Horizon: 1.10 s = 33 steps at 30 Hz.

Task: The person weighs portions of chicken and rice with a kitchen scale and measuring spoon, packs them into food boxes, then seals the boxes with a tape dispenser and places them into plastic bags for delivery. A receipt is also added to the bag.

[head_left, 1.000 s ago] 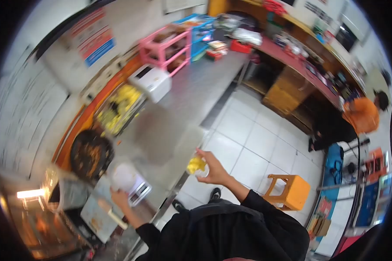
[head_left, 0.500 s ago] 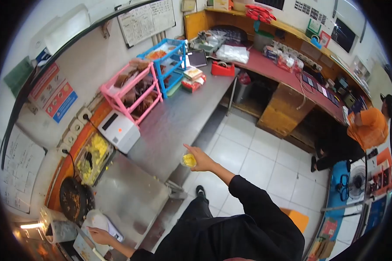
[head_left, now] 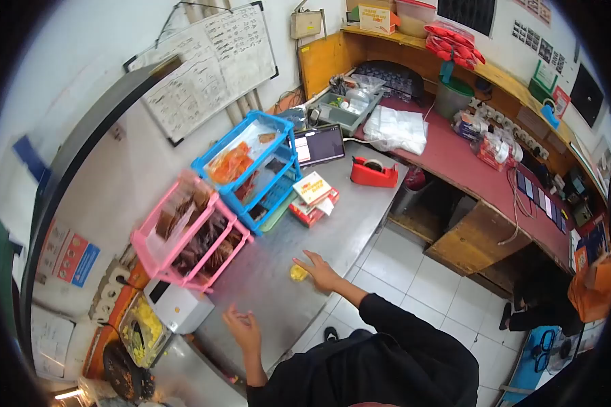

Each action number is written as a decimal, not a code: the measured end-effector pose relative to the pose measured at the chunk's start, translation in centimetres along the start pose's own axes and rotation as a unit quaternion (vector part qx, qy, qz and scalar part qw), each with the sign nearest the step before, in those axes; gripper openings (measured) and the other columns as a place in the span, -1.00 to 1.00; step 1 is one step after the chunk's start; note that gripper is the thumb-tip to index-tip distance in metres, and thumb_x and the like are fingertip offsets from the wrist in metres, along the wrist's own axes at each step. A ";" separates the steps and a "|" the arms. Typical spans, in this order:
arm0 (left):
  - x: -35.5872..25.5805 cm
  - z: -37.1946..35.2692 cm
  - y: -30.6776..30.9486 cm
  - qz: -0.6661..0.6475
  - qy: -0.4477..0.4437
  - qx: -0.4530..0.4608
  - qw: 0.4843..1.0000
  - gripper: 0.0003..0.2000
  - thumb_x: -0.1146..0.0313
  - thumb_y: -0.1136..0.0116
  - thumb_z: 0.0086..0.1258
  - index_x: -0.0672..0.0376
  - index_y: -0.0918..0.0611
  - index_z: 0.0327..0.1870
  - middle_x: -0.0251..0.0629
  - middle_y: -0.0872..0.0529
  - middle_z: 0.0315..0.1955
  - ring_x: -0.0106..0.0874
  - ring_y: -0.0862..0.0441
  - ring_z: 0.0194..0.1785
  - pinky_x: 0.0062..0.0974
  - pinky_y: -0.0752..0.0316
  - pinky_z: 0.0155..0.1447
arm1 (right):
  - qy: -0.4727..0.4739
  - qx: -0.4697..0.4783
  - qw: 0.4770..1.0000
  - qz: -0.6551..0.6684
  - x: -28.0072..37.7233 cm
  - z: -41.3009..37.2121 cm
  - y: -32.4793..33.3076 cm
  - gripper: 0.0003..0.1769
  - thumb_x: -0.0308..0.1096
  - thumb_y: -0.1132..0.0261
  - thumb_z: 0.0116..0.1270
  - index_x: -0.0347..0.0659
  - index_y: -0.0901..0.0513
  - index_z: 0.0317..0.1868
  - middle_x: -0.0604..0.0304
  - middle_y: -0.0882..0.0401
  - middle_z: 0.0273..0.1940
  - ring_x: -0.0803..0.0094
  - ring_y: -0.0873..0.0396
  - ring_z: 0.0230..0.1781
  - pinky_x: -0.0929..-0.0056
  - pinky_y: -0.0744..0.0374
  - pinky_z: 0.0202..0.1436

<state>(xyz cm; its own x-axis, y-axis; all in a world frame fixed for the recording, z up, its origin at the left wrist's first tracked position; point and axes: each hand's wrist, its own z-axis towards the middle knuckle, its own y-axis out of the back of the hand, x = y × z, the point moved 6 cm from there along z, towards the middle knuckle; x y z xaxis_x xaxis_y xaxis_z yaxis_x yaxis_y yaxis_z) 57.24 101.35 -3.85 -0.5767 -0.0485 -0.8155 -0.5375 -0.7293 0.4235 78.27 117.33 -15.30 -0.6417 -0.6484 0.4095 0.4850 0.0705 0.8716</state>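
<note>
A small clear cup of yellow food (head_left: 297,273) sits low on the steel counter (head_left: 360,224) near its front edge. My right hand (head_left: 320,271) reaches out in a black sleeve and grips the cup from the right, with its fingers partly spread. Closer to my body, my left hand (head_left: 242,328) hovers over the counter, fingers apart and holding nothing.
A pink rack (head_left: 183,237) and a blue rack (head_left: 251,169) of snacks stand along the wall. Also on the counter are a white machine (head_left: 180,306), a tray of yellow food (head_left: 140,332), stacked boxes (head_left: 313,197), a tablet (head_left: 319,145) and a red tape dispenser (head_left: 373,173). A person in orange (head_left: 594,288) sits at right.
My view swung along the counter toward the racks. My right hand carried the cup from over the floor down onto the counter. My left hand left the white lid near the stove and now hangs free.
</note>
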 end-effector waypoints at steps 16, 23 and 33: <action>5.0 -3.4 -40.9 -0.176 0.396 0.094 0.896 -0.69 0.41 -0.29 0.00 0.37 -0.49 -0.28 -0.06 -0.13 0.08 -0.37 -0.50 -0.23 -0.56 -0.47 -0.18 | -0.061 -0.002 0.998 -0.024 -37.5 17.0 15.5 -0.64 -0.38 -0.16 0.06 -0.12 -0.47 -0.06 0.08 -0.42 -0.11 0.14 -0.35 -0.13 0.22 -0.38 -0.10; 3.0 0.0 -43.5 -0.283 0.444 -0.056 0.848 -0.09 0.45 -0.31 -0.07 0.13 0.19 0.16 -0.07 -0.47 -0.12 -0.37 -0.49 -0.19 -0.44 -0.40 -0.14 | -0.035 -0.121 0.970 0.208 -34.7 18.4 20.8 -0.78 -0.44 -0.05 0.20 -0.38 -0.40 -0.18 -0.06 -0.46 -0.21 0.09 -0.42 -0.15 0.28 -0.37 -0.04; 1.5 1.2 -43.8 -0.317 0.446 -0.076 0.834 -0.08 0.62 -0.25 -0.08 0.22 0.22 0.19 0.00 -0.49 -0.21 -0.34 -0.55 -0.25 -0.50 -0.50 -0.26 | 0.163 0.218 0.962 -0.022 -22.8 13.8 8.5 -0.82 -0.31 -0.12 0.08 -0.20 -0.58 -0.38 0.09 -0.53 -0.37 0.21 -0.56 -0.53 0.28 -0.53 -0.50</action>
<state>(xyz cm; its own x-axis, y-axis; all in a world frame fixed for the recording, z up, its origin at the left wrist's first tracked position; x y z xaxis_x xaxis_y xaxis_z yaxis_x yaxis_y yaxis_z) 79.20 134.08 -23.11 0.5168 -0.0583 -0.8541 -0.4364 -0.8762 -0.2043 88.83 143.21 -13.49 -0.4017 -0.8557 0.3262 0.1208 0.3036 0.9451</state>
